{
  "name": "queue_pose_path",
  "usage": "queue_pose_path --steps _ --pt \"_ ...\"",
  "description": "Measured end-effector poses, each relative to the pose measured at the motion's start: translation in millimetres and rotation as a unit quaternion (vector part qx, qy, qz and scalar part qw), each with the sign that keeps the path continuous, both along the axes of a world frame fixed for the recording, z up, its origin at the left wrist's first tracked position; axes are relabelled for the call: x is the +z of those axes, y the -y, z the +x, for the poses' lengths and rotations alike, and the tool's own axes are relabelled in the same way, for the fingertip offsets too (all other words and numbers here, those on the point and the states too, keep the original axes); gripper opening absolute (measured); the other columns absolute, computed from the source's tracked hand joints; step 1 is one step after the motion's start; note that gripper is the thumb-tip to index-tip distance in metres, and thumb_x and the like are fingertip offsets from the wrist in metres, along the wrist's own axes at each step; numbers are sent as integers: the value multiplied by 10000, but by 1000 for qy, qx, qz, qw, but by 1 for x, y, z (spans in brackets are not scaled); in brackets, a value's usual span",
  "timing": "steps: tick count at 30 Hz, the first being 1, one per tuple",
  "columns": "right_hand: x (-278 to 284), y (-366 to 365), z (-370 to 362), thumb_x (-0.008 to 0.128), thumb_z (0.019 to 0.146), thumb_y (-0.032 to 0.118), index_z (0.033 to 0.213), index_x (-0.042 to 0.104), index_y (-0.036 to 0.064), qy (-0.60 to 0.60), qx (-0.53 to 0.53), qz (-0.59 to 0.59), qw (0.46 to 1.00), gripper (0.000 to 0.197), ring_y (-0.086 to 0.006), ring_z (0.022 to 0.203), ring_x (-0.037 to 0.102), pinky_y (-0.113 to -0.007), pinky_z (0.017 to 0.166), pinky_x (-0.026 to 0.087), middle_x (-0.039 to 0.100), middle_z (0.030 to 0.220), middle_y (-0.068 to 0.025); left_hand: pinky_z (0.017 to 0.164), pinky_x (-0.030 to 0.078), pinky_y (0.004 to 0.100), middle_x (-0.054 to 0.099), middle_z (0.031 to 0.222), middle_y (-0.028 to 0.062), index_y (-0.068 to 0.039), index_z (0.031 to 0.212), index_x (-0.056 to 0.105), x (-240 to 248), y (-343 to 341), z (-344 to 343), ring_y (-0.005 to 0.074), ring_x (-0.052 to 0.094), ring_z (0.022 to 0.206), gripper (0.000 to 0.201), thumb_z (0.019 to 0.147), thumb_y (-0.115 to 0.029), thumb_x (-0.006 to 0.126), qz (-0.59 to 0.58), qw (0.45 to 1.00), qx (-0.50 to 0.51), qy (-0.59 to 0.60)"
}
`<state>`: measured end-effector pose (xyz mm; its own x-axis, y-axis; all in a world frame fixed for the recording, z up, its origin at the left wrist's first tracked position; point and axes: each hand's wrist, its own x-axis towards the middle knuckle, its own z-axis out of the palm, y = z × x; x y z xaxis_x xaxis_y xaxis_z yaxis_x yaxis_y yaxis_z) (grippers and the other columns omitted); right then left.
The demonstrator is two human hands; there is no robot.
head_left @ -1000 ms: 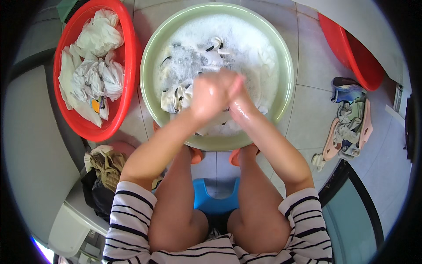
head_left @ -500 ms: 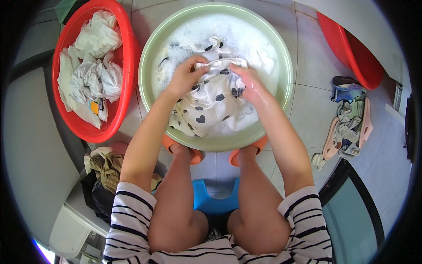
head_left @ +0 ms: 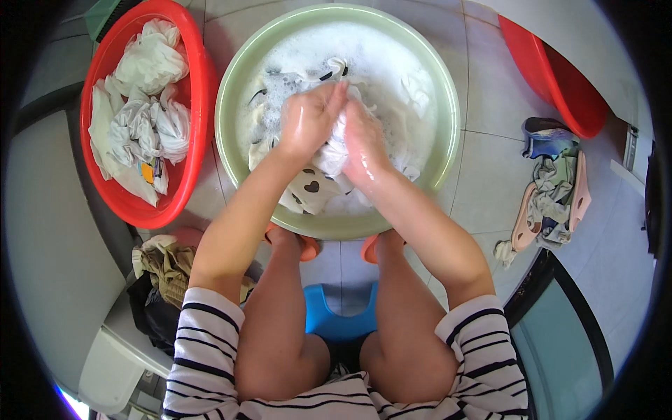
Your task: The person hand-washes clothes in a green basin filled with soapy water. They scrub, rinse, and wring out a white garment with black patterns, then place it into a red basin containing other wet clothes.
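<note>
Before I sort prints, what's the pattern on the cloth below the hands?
White cloth with dark hearts, best in head view.

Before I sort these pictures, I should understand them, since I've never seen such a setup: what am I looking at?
There's no machine here, just a person's bare hands. A wide fisheye camera worn on the head looks down, so straight edges bend. The left hand and right hand press bunched white cloth between them, above a pale green basin of suds. To the left stands a red tub holding white bundles.
</note>
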<state>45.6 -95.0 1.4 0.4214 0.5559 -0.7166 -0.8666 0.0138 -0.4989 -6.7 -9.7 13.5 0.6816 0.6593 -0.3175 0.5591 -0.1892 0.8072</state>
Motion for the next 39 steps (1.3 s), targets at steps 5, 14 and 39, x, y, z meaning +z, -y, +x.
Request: queue_pose_path --steps 5,14,39 --pt "-6 23 3 487 918 255 892 556 70 -180 -15 128 975 200 -122 737 525 -296 661 466 517 795 -8 548 474 366 564 602 154 -51 737 621 20 41 -2 310 564 560 231 856 -245 584 234 949 -136 163" --pt "-50 45 5 499 895 238 859 553 68 -167 65 134 975 182 -118 736 529 -286 646 454 553 830 -31 516 445 338 566 609 131 -10 761 619 19 46 2 254 508 520 314 905 -273 524 199 961 -84 172" --pt "-64 22 40 584 855 190 893 581 9 313 227 -136 912 185 -104 588 493 -265 543 401 537 655 -4 734 465 375 626 821 154 -92 1088 501 -41 5 -23 333 605 786 340 748 -94 521 -54 997 53 10"
